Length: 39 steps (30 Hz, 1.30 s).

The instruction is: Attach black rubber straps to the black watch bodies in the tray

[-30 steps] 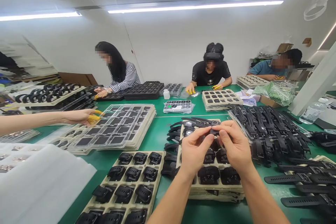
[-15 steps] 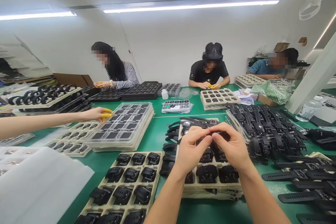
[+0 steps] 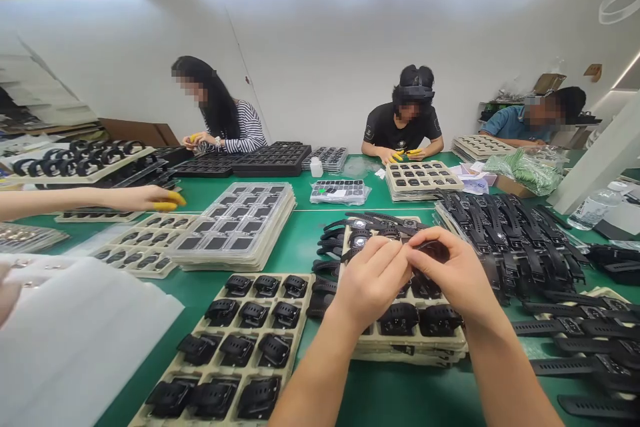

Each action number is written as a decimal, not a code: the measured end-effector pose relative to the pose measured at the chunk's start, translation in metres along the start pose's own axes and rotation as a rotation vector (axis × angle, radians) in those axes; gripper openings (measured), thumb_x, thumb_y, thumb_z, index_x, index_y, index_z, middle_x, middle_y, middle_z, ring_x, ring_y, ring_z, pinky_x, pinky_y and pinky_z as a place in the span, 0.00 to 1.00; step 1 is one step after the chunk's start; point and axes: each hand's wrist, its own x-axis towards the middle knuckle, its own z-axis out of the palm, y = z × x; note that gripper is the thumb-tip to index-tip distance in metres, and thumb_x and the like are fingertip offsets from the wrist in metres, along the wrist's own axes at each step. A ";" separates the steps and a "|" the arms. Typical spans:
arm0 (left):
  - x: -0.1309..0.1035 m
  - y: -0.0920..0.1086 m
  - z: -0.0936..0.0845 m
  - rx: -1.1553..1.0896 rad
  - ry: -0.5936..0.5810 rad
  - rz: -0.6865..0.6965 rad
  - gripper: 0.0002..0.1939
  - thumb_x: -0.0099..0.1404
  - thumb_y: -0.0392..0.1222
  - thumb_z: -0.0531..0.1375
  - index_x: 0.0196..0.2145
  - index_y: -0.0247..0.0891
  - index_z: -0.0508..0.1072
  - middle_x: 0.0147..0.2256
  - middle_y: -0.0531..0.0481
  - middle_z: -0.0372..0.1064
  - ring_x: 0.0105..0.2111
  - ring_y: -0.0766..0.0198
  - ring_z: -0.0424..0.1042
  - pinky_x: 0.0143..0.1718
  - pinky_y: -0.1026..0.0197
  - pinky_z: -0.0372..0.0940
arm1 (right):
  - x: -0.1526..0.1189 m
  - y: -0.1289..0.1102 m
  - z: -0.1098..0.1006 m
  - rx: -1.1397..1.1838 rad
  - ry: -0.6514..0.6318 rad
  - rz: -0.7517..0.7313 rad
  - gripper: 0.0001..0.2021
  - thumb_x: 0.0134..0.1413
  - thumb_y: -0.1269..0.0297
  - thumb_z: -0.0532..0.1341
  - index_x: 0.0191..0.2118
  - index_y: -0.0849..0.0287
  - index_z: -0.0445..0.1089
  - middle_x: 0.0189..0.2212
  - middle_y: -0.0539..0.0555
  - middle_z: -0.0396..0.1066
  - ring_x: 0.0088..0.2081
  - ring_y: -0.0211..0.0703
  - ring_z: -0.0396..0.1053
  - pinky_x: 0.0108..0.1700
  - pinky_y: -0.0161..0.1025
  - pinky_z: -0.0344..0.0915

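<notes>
Your right hand (image 3: 463,277) pinches a black strap (image 3: 436,251) over stacked trays (image 3: 415,349); whether your left hand (image 3: 373,283) grips, I can't tell.

Both bare arms angle in from the bottom edge, left forearm (image 3: 320,367) slanting up to the right, right forearm (image 3: 513,360) up to the left. Here's the left hand (image 3: 373,283), back showing, fingers curled, tips hard to see. And the right hand (image 3: 457,273) meets it, digits close together – index finger arched, thumb stretched across beneath.
</notes>
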 end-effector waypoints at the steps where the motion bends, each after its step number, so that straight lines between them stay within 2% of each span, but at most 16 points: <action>1: 0.000 0.001 0.001 0.001 0.018 0.011 0.05 0.69 0.30 0.59 0.40 0.35 0.74 0.33 0.44 0.76 0.33 0.57 0.74 0.36 0.54 0.73 | 0.000 0.000 -0.001 -0.006 0.009 0.006 0.08 0.54 0.57 0.71 0.35 0.54 0.77 0.32 0.50 0.76 0.33 0.43 0.72 0.37 0.38 0.69; 6: -0.001 0.002 -0.001 0.018 0.117 0.075 0.10 0.65 0.26 0.63 0.43 0.34 0.75 0.32 0.45 0.78 0.33 0.58 0.76 0.36 0.56 0.75 | -0.001 -0.004 -0.004 0.008 0.046 0.017 0.08 0.52 0.57 0.72 0.34 0.55 0.79 0.33 0.51 0.78 0.34 0.45 0.74 0.38 0.39 0.71; 11: -0.001 0.003 -0.004 0.039 0.189 0.097 0.15 0.62 0.27 0.65 0.46 0.36 0.77 0.32 0.47 0.80 0.33 0.59 0.78 0.36 0.57 0.76 | -0.006 -0.009 -0.013 0.032 0.096 -0.003 0.08 0.52 0.57 0.71 0.32 0.56 0.78 0.27 0.51 0.76 0.27 0.42 0.71 0.30 0.37 0.68; 14: 0.002 0.001 -0.010 -0.037 0.191 0.022 0.11 0.64 0.28 0.63 0.42 0.40 0.77 0.31 0.50 0.80 0.31 0.61 0.78 0.36 0.57 0.75 | -0.003 -0.004 -0.024 -0.044 0.181 -0.035 0.10 0.55 0.55 0.70 0.35 0.55 0.78 0.30 0.52 0.77 0.30 0.45 0.73 0.33 0.40 0.70; 17: 0.004 -0.003 -0.019 -0.079 0.264 -0.129 0.10 0.66 0.28 0.61 0.40 0.40 0.77 0.34 0.49 0.81 0.33 0.61 0.77 0.38 0.56 0.74 | 0.020 0.016 -0.037 -0.278 0.264 -0.013 0.13 0.57 0.52 0.66 0.40 0.55 0.78 0.37 0.55 0.79 0.38 0.50 0.75 0.40 0.44 0.70; 18: 0.005 -0.005 -0.022 -0.072 0.308 -0.175 0.10 0.66 0.27 0.60 0.39 0.40 0.77 0.34 0.49 0.81 0.34 0.60 0.77 0.38 0.56 0.73 | 0.032 0.025 -0.040 -0.380 0.200 0.025 0.14 0.58 0.51 0.64 0.41 0.56 0.78 0.40 0.56 0.79 0.40 0.51 0.75 0.42 0.45 0.69; 19: 0.005 -0.006 -0.025 -0.065 0.347 -0.212 0.09 0.66 0.27 0.60 0.38 0.40 0.77 0.34 0.49 0.80 0.34 0.60 0.77 0.38 0.56 0.73 | 0.045 0.035 -0.041 -0.480 0.062 0.067 0.14 0.60 0.51 0.61 0.42 0.56 0.77 0.41 0.56 0.79 0.41 0.51 0.75 0.42 0.45 0.69; 21: 0.004 -0.009 -0.030 -0.067 0.387 -0.255 0.09 0.67 0.28 0.59 0.37 0.40 0.77 0.33 0.49 0.79 0.33 0.61 0.76 0.36 0.56 0.73 | 0.071 0.054 -0.040 -0.540 -0.096 0.089 0.12 0.56 0.54 0.64 0.37 0.56 0.77 0.39 0.55 0.79 0.40 0.50 0.75 0.42 0.43 0.68; 24: 0.001 -0.012 -0.035 -0.064 0.405 -0.269 0.09 0.67 0.28 0.59 0.36 0.39 0.76 0.32 0.49 0.78 0.32 0.61 0.75 0.34 0.57 0.72 | 0.097 0.075 -0.033 -0.601 -0.249 0.108 0.09 0.47 0.56 0.69 0.32 0.55 0.76 0.32 0.53 0.79 0.34 0.47 0.73 0.38 0.41 0.66; 27: -0.001 -0.015 -0.040 -0.081 0.445 -0.293 0.09 0.67 0.27 0.59 0.36 0.38 0.76 0.32 0.49 0.78 0.31 0.62 0.74 0.34 0.57 0.71 | 0.104 0.086 -0.027 -0.638 -0.354 0.117 0.10 0.44 0.56 0.71 0.32 0.55 0.75 0.29 0.51 0.77 0.31 0.45 0.71 0.35 0.39 0.65; 31: -0.002 -0.016 -0.044 -0.119 0.484 -0.328 0.09 0.68 0.28 0.59 0.34 0.38 0.76 0.31 0.49 0.77 0.31 0.62 0.74 0.33 0.57 0.70 | 0.103 0.094 -0.028 -0.667 -0.404 0.093 0.12 0.47 0.54 0.70 0.35 0.54 0.76 0.32 0.51 0.78 0.34 0.46 0.72 0.37 0.39 0.67; 34: -0.001 -0.018 -0.044 -0.153 0.500 -0.344 0.09 0.68 0.29 0.59 0.34 0.39 0.77 0.31 0.49 0.77 0.30 0.62 0.74 0.33 0.58 0.70 | 0.105 0.096 -0.041 -0.699 -0.391 0.091 0.14 0.48 0.52 0.70 0.37 0.54 0.77 0.35 0.52 0.78 0.36 0.48 0.74 0.37 0.39 0.70; 37: -0.001 -0.016 -0.048 -0.160 0.487 -0.377 0.09 0.68 0.30 0.58 0.34 0.39 0.77 0.31 0.49 0.78 0.31 0.61 0.75 0.34 0.57 0.71 | 0.109 0.092 -0.052 -0.727 -0.322 0.065 0.12 0.54 0.53 0.69 0.39 0.54 0.78 0.38 0.54 0.79 0.39 0.50 0.76 0.42 0.42 0.72; 39: -0.001 -0.009 -0.051 -0.149 0.458 -0.410 0.09 0.68 0.31 0.58 0.33 0.40 0.77 0.30 0.49 0.79 0.31 0.60 0.76 0.36 0.55 0.72 | 0.115 0.089 -0.042 -0.725 -0.230 0.029 0.09 0.60 0.55 0.67 0.39 0.54 0.78 0.40 0.56 0.79 0.40 0.49 0.76 0.45 0.44 0.73</action>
